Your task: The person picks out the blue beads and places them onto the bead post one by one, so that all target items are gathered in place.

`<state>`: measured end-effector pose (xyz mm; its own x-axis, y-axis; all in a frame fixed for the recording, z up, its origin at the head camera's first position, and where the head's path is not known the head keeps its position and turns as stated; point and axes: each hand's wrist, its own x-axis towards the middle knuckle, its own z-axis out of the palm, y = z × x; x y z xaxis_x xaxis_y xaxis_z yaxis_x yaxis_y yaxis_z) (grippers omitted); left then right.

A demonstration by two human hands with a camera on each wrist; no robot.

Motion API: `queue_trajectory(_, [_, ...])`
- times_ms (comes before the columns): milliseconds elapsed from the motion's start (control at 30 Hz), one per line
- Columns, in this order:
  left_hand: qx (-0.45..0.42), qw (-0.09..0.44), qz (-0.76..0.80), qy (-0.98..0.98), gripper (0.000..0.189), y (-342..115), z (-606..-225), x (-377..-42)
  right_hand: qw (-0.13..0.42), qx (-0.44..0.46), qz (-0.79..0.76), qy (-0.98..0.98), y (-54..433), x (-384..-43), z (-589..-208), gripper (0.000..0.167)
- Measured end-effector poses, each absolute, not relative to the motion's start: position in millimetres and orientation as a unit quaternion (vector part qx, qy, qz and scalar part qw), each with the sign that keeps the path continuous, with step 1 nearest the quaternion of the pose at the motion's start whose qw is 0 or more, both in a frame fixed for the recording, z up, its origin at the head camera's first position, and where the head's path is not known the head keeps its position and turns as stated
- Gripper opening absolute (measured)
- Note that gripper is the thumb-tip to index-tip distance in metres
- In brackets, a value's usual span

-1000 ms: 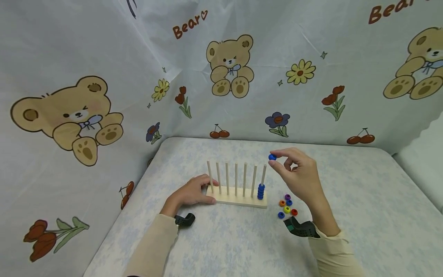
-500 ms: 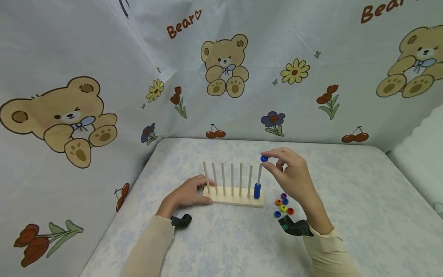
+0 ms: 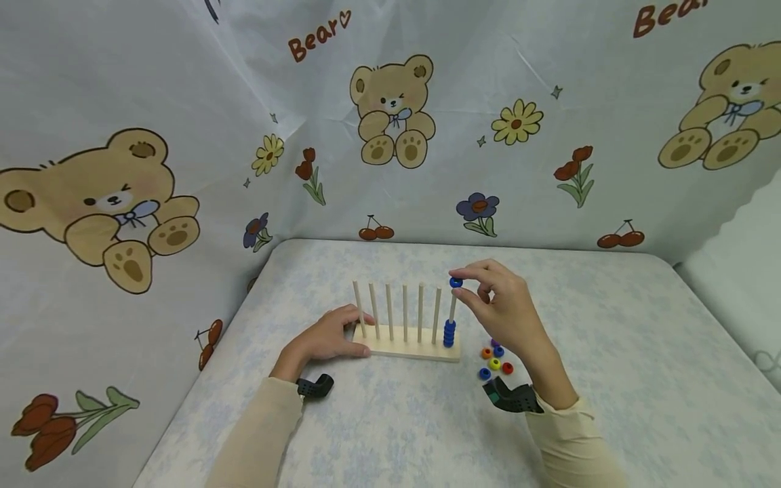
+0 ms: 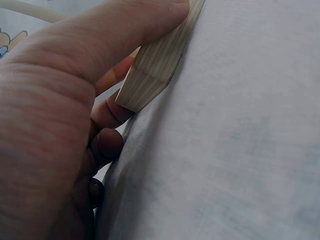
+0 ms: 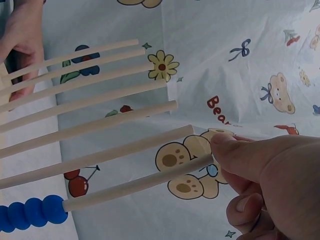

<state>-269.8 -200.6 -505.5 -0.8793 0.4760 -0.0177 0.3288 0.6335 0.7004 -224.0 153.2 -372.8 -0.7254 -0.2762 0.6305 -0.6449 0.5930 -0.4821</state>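
A wooden peg rack point(image 3: 407, 347) with a row of upright dowels stands on the table. My left hand point(image 3: 329, 337) grips the left end of its base, thumb on the front edge and fingers behind; the left wrist view shows the base's corner point(image 4: 147, 82) between them. My right hand point(image 3: 502, 301) pinches a blue bead point(image 3: 455, 282) between thumb and forefinger, right at the top of the rightmost dowel point(image 5: 140, 184). Several blue beads point(image 3: 449, 333) are stacked low on that dowel. In the right wrist view the fingers hide the pinched bead.
Loose beads lie on the table right of the rack, near the right wrist: a yellow bead point(image 3: 494, 364), a red bead point(image 3: 508, 368), an orange bead point(image 3: 486, 353), blue ones and a partly hidden purple one. A bear-printed cloth point(image 3: 329, 102) hangs behind the table point(image 3: 390, 434).
My right hand has brought the blue bead leftward from beside the rightmost dowel to its tip. My left hand keeps its grip on the base. The head view has shifted slightly.
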Motion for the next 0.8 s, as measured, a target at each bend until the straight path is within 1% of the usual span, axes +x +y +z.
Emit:
queue_trajectory(300, [0.222, 0.102, 0.367, 0.897, 0.051, -200.9, -507.5, -269.2, 0.231, 0.243, 0.342, -0.878, 151.2, -220.3, -372.4, 0.027])
queue_trajectory(667, [0.225, 0.099, 0.364, 0.899, 0.050, -200.2, -504.3, -268.3, 0.225, 0.234, 0.349, -0.879, 152.2, -219.7, -370.5, 0.025])
queue_trajectory(800, [0.223, 0.106, 0.370, 0.896, 0.050, -198.9, -501.5, -266.1, 0.219, 0.229, 0.350, -0.881, 153.0, -219.0, -370.5, 0.024])
